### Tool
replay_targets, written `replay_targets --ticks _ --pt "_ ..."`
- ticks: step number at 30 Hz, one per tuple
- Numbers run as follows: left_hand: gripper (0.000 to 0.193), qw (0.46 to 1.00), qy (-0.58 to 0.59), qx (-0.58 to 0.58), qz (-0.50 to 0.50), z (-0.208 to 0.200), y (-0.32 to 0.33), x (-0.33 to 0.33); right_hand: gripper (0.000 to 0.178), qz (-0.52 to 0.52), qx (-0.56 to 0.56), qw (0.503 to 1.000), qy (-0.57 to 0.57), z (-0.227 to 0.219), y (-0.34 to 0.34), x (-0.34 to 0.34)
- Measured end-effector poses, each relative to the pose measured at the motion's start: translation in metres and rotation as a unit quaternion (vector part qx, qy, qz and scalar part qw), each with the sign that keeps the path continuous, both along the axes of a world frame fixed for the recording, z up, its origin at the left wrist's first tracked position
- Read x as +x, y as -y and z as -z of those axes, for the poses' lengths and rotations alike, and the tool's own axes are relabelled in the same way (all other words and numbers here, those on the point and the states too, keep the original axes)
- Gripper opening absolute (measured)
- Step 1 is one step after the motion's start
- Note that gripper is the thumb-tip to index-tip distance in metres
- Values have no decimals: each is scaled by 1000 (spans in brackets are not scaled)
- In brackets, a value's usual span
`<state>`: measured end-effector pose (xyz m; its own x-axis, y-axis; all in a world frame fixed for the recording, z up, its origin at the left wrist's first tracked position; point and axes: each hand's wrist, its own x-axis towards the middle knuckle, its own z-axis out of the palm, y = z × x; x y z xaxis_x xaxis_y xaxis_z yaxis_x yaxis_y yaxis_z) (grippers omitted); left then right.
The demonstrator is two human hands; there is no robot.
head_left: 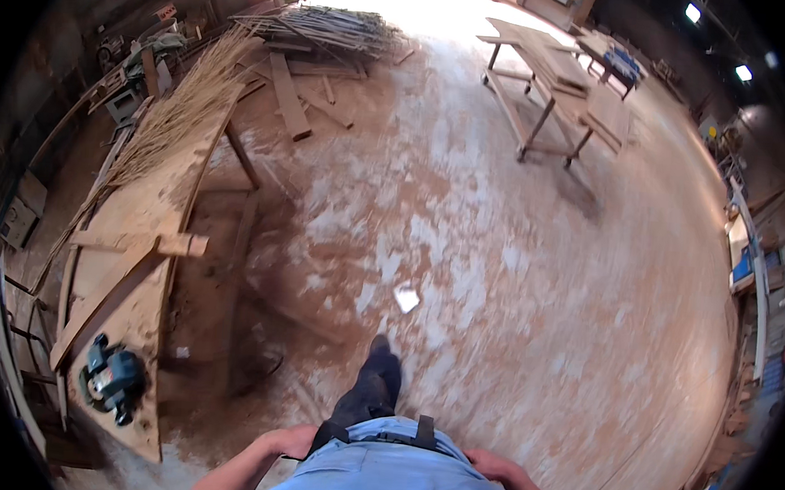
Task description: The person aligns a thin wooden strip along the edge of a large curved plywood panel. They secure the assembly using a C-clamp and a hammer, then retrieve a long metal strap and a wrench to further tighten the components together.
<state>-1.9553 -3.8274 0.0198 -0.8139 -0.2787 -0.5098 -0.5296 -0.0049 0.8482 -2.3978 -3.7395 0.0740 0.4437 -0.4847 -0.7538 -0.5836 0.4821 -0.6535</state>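
Observation:
My left hand (293, 439) is at my left hip against the blue shirt (387, 478), with its fingers hidden by my body. On the other side, my right hand (490, 465) sits at my right hip, and its fingers are out of sight too. Nothing shows in either hand. Nearest to my left side is a long wooden workbench (150, 307). On its near end rests a teal handheld power tool (114, 381). Two boards lie across the bench, a short plank (181, 245) and a slanting one (106, 304) meeting it.
Thin wood strips (181, 102) cover the bench's far part. Beyond lie a pile of sticks (334, 30) and loose planks (289, 99). A wheeled cart (544, 111) carrying boards stands far right. A white scrap (406, 298) lies on the dusty floor (494, 341) ahead of my foot.

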Motion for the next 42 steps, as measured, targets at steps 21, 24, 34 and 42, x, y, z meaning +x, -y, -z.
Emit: replay_targets --ticks 21,24,34,42 --pt "28 981 51 80 -167 -58 684 -248 48 -204 -1 979 9 6 787 -241" --pt "28 973 73 51 -215 -49 753 -260 47 -272 2 962 14 -1 901 -254" --pt "29 951 109 196 -215 -30 1111 -255 46 -302 2 953 -35 -16 1262 -249" --pt "39 762 109 72 -634 0 1388 -213 40 -240 -22 968 -69 -30 1546 -229"
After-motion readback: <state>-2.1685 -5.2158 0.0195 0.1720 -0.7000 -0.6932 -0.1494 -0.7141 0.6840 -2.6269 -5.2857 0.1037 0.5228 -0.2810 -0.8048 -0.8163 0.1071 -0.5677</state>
